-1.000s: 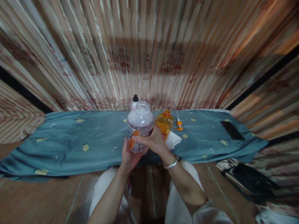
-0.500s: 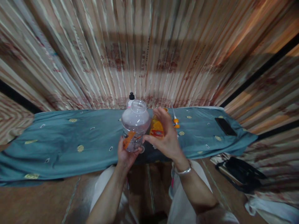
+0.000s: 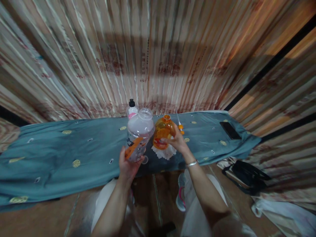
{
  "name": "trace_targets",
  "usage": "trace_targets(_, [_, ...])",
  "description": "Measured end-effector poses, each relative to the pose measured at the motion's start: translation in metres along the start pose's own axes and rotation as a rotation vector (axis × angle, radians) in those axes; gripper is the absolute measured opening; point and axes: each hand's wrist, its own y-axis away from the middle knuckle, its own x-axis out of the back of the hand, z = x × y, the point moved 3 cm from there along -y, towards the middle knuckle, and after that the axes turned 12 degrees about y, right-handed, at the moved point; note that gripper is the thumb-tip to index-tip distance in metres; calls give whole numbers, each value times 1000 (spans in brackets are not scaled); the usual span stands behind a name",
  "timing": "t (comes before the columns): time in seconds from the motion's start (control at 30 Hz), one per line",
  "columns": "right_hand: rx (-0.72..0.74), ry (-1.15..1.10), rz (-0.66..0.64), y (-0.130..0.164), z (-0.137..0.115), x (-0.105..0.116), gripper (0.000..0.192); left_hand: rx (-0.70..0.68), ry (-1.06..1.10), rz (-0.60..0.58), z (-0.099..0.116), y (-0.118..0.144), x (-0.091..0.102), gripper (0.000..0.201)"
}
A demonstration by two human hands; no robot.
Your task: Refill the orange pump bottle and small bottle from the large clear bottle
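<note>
My left hand (image 3: 127,165) holds a clear plastic bottle (image 3: 138,133) with an orange label from below; its mouth has no cap and it stands upright above the near edge of the cloth. My right hand (image 3: 178,141) grips an orange bottle (image 3: 162,131) that is also uncapped, lifted just above a white lace cloth (image 3: 165,152). The two bottles are close side by side, almost touching.
A teal cloth (image 3: 74,154) covers the low surface. A small bottle with a black cap (image 3: 131,109) stands behind, an orange pump nozzle (image 3: 180,125) lies beside the orange bottle, a dark phone (image 3: 230,130) at right. A black bag (image 3: 247,176) lies on the floor right.
My right hand left the clear bottle, reached to the right and took hold of the orange bottle, lifting it. My left hand kept the clear bottle and my view shifted slightly.
</note>
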Motion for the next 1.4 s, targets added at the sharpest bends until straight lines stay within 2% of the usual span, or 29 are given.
trace_targets(0.1, [-50, 2, -4, -2, -1, -7, 86, 2, -4, 57, -2, 0, 4, 41])
trace_targets(0.2, [-83, 26, 30, 0, -2, -7, 76, 8, -5, 89, -3, 1, 6, 39])
trace_targets(0.57, [-80, 233, 95, -13, -18, 15, 74, 9, 0, 172, -4, 9, -7, 38])
trace_targets(0.77, [8, 206, 134, -11, -23, 16, 77, 15, -26, 191, -4, 7, -9, 39])
trace_targets(0.87, [39, 265, 156, -8, -26, 16, 80, 1, -39, 205, -5, 8, -9, 40])
trace_targets(1.07, [84, 390, 183, -6, -23, 17, 73, -10, -44, 247, -5, 11, -11, 38])
trace_targets(1.4, [80, 487, 219, -5, -14, 14, 73, -25, -72, 224, 0, 6, 1, 35])
